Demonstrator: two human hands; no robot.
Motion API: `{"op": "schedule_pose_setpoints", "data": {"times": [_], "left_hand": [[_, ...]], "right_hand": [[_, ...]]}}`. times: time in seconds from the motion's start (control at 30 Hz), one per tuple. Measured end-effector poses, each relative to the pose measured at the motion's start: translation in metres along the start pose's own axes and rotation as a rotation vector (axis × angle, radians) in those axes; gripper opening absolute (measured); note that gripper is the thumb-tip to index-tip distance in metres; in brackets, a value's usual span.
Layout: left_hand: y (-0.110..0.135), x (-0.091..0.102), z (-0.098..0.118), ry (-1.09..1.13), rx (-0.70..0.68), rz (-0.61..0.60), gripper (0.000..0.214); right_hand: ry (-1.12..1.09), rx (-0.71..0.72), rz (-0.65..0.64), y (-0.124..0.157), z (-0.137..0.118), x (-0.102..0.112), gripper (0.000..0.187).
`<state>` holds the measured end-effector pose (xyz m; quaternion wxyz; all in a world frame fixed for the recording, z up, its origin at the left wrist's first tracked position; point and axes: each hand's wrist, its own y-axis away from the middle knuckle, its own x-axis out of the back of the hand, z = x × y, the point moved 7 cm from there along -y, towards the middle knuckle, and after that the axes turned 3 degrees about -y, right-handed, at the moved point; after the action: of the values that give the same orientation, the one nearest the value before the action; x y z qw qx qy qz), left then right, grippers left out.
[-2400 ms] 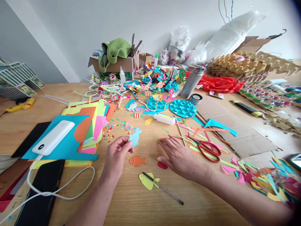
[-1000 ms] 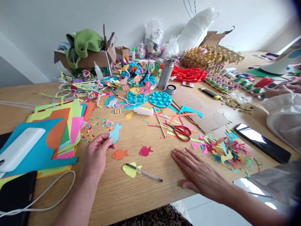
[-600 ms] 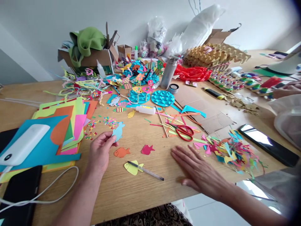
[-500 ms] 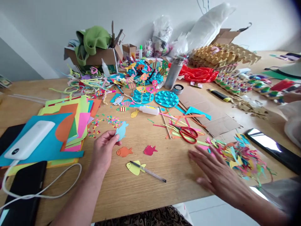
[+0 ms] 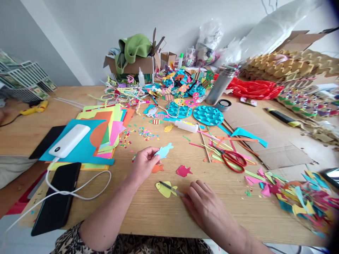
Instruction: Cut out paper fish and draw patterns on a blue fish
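Observation:
Between the thumb and fingers of my left hand [image 5: 145, 164] is a light blue paper fish [image 5: 164, 151], raised over the table. Partly covered by that hand, an orange paper fish [image 5: 159, 168] lies beneath it. A crimson paper fish [image 5: 184, 171] rests to the right. Nearer to me lies a yellow-green paper fish [image 5: 165, 191] with a drawn eye and gill line. A pen [image 5: 171, 187] crosses it, and my right hand [image 5: 202, 201] has its fingers closed at the pen's right end; the fingertips are partly hidden.
Red-handled scissors [image 5: 234, 160] lie among paper strips, right of a glue bottle [image 5: 186, 126]. Paper scraps [image 5: 299, 197] are heaped at the right. Coloured sheets [image 5: 106, 123], a white power bank [image 5: 70, 141] and a black phone [image 5: 57, 197] with a cable are at left. Another person's arm shows far left.
My right hand has moved left from beside the paper scraps and closed on the pen's end. My left hand still holds the light blue fish. The camera view has turned left.

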<state>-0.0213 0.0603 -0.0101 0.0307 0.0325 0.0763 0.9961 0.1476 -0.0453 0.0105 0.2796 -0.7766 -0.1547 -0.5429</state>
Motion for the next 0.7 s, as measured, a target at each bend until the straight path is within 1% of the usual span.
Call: {"op": "schedule_pose_setpoints", "data": {"times": [0.13, 0.3, 0.33, 0.4, 0.47, 0.5, 0.6, 0.63, 0.7], "left_hand": [[0.001, -0.005, -0.006, -0.011, 0.041, -0.048, 0.023], [0.001, -0.004, -0.007, -0.021, 0.044, -0.042, 0.022], [0.0, -0.003, -0.007, -0.023, 0.039, -0.034, 0.022], [-0.002, -0.002, -0.007, -0.027, 0.029, -0.011, 0.024], [-0.003, -0.001, -0.007, -0.045, 0.011, 0.012, 0.026], [-0.004, -0.001, -0.006, -0.06, -0.002, 0.024, 0.025], [-0.008, -0.002, -0.003, -0.119, -0.05, 0.052, 0.016], [-0.009, -0.004, -0.001, -0.147, -0.069, 0.046, 0.013], [-0.013, -0.01, 0.002, -0.237, -0.108, 0.01, 0.011]], "right_hand": [[-0.065, -0.032, 0.009, 0.001, 0.006, 0.004, 0.022], [-0.26, -0.093, 0.026, -0.002, 0.011, 0.015, 0.02], [-0.319, -0.12, 0.038, -0.003, 0.016, 0.019, 0.019], [-0.44, -0.222, 0.075, -0.005, 0.032, 0.027, 0.016], [-0.55, -0.349, 0.158, -0.009, 0.055, 0.037, 0.014], [-0.599, -0.387, 0.218, -0.014, 0.066, 0.042, 0.015], [-0.718, -0.437, 0.452, -0.029, 0.098, 0.058, 0.02], [-0.756, -0.447, 0.517, -0.035, 0.107, 0.06, 0.022], [-0.821, -0.458, 0.605, -0.044, 0.119, 0.058, 0.026]]}}
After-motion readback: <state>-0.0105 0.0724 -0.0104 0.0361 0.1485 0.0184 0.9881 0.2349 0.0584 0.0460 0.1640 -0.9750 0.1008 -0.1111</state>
